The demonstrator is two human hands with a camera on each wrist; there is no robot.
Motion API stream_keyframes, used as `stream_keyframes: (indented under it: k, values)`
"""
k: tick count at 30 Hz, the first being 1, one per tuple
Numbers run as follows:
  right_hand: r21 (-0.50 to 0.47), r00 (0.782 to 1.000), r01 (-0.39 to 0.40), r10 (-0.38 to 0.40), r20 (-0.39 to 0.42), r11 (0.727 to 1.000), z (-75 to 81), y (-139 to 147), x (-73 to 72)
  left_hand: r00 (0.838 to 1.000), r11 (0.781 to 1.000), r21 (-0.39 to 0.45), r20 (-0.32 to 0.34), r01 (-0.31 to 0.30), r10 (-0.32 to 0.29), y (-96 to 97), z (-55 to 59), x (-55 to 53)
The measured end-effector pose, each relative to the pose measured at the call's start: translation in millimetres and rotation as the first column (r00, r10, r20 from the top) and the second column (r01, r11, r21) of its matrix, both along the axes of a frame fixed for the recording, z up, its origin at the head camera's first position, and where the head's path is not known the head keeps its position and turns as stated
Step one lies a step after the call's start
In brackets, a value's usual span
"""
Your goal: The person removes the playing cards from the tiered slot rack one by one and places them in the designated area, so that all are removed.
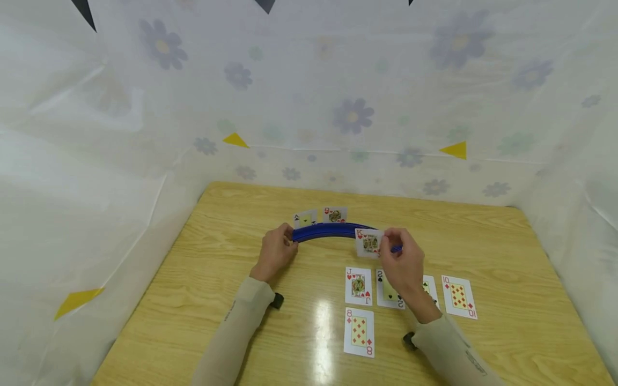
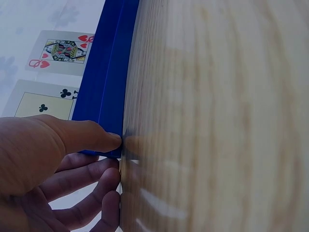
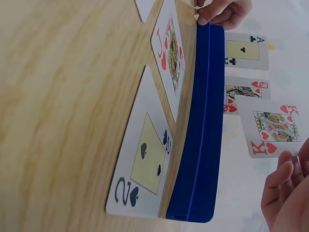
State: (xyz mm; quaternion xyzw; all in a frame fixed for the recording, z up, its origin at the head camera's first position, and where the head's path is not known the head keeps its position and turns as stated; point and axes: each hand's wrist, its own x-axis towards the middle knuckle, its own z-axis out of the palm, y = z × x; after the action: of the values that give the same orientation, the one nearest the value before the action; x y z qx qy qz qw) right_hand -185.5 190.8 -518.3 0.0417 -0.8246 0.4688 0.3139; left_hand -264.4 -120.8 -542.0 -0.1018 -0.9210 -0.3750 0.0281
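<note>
A curved blue playing card holder point(image 1: 333, 231) stands on the table. My left hand point(image 1: 276, 251) grips its left end, the thumb point(image 2: 104, 137) on the front and the fingers curled at the end. Upright in the holder are the ace of clubs point(image 1: 305, 219) and the queen of hearts point(image 1: 335, 214), their lower edges hidden. My right hand point(image 1: 403, 260) pinches the king of hearts point(image 1: 369, 243) by its right edge, in front of the holder's right part in the head view. In the right wrist view the king point(image 3: 274, 126) overlaps a corner of the queen point(image 3: 246, 92).
Face up on the wooden table point(image 1: 193, 321) lie the jack of hearts point(image 1: 358, 286), two of spades point(image 1: 390, 289), a clubs card point(image 1: 429, 288) partly under my right wrist, ten of diamonds point(image 1: 459, 296) and eight of diamonds point(image 1: 359, 332). A flowered sheet point(image 1: 309, 96) hangs behind.
</note>
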Motion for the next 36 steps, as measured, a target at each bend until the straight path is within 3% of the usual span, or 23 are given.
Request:
stream_keyframes:
  k: [10, 26, 36]
  values:
    - [-0.011, 0.998, 0.011, -0.010, 0.066, 1.000, -1.7, 11, 22.0, 1.000, 1.000, -0.004, -0.009, 0.003, -0.003, 0.4, -0.3, 0.5]
    - [0.019, 0.988, 0.069, -0.071, 0.136, 0.997, -12.6, 25, 45.9, 1.000, 1.000, 0.000, -0.006, 0.003, -0.003, -0.4, -0.9, 2.4]
    - [0.006, 0.954, 0.013, -0.014, 0.298, 1.000, -10.8, 36, 57.0, 1.000, 1.000, 0.015, -0.015, 0.006, -0.005, -1.0, -1.0, -0.4]
